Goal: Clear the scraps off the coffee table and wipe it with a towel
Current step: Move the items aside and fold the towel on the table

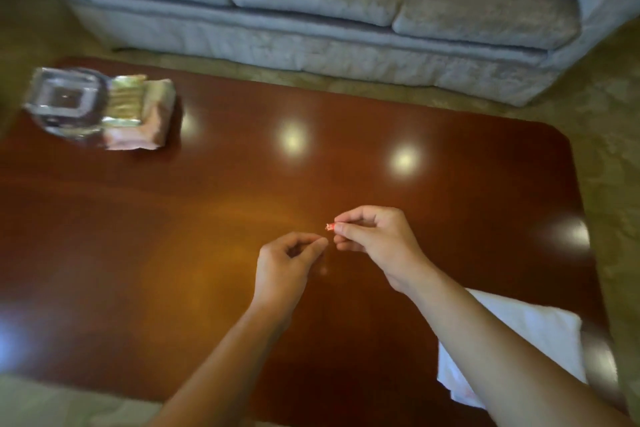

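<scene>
Both forearms reach forward; right hand [372,236] pinched closed, left hand [287,262] loosely curled.

Home living room: grey upholstered sofa [311,3] is set along the far side of a polished wood coffee tabletop [242,184], carpet [616,135] is seen all around, glass ashtray [65,100] on top.

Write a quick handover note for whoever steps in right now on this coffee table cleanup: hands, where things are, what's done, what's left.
Right hand: pinching a small red scrap at its fingertips, above the coffee table.
Left hand: fingers curled close beside it; a grip on anything cannot be made out.
White towel: lies at the near right corner, partly under the right forearm, untouched.
Glass ashtray and a tissue pack sit at the far left.
Done: no other scraps show.
Left: discard the scrap, then wipe.
</scene>
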